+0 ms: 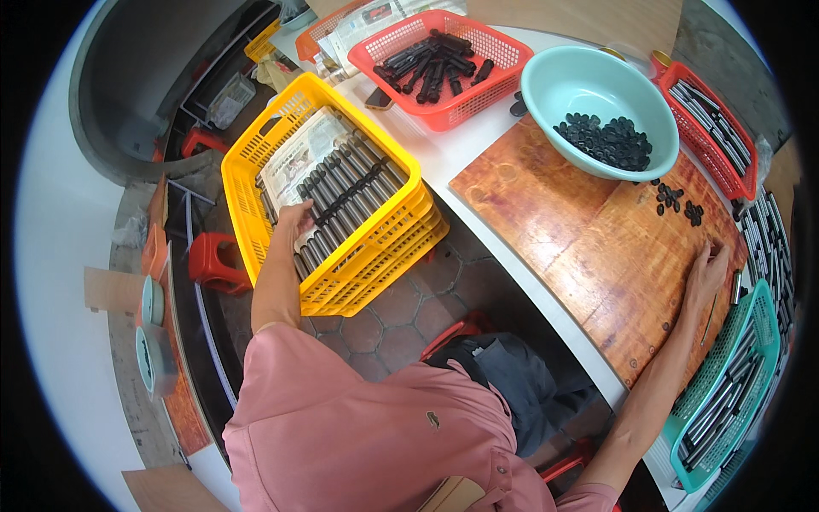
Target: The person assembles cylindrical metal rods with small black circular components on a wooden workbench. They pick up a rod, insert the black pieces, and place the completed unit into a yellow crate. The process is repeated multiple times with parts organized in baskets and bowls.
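Observation:
My left hand (294, 219) reaches into the top yellow crate (247, 171), its fingers closed at the end of a grey tube among several lying in rows. The grey tubes (341, 229) have black ends, and a newspaper sheet (300, 152) lies beside them. On the wooden board (563, 247), my right hand (706, 271) rests near the right edge with fingers curled together; whatever they pinch is hidden. Small black caps (670, 198) are scattered just beyond it. Close by its wrist stands a short shiny tube (735, 288).
A pale green bowl (546, 81) of black caps stands on the board's far side. Behind, a red basket (444, 119) holds black parts. At the right are a red basket (740, 181) and a green basket (693, 469) of tubes. Red stools (213, 260) stand at the left.

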The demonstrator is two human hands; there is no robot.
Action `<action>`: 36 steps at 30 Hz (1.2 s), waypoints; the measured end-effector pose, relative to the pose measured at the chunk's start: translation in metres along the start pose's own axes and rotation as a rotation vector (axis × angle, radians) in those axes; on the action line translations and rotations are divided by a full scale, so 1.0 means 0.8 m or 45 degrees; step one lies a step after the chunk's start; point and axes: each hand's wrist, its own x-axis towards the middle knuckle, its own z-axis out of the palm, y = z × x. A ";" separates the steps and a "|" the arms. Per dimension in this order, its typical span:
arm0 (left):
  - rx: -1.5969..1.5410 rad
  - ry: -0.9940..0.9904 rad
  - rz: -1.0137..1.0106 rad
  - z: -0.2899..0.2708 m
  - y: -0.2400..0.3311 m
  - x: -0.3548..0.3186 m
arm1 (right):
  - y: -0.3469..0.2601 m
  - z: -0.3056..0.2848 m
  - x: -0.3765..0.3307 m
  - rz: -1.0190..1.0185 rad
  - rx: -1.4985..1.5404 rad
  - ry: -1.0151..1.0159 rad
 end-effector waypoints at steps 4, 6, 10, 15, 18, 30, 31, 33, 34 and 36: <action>-0.068 -0.067 -0.011 -0.011 -0.008 0.012 | 0.004 0.006 -0.002 -0.064 0.056 0.087; -0.071 -0.057 -0.025 -0.004 -0.006 -0.004 | -0.004 -0.002 -0.002 -0.010 0.058 0.008; -0.103 -0.038 -0.017 0.001 0.000 -0.023 | 0.002 0.000 -0.003 -0.021 0.031 0.049; -0.077 -0.105 0.004 -0.005 -0.005 -0.012 | 0.003 0.006 -0.002 -0.138 -0.021 0.208; -0.042 -0.061 -0.013 -0.008 -0.008 -0.008 | -0.007 -0.003 -0.004 -0.029 0.075 0.037; -0.124 -0.047 0.000 -0.014 -0.014 -0.002 | -0.006 -0.003 -0.003 -0.037 0.056 0.048; -0.117 -0.037 0.002 -0.015 -0.013 -0.003 | -0.006 -0.004 -0.003 -0.030 0.063 0.044; -0.107 -0.020 -0.001 -0.011 -0.012 -0.005 | -0.008 -0.005 -0.003 -0.016 0.068 0.033; -0.106 -0.011 -0.002 -0.007 -0.011 -0.006 | -0.008 -0.006 -0.004 -0.001 0.061 0.027; -0.126 0.009 -0.003 -0.014 -0.013 -0.002 | -0.015 -0.007 -0.004 0.025 0.063 0.012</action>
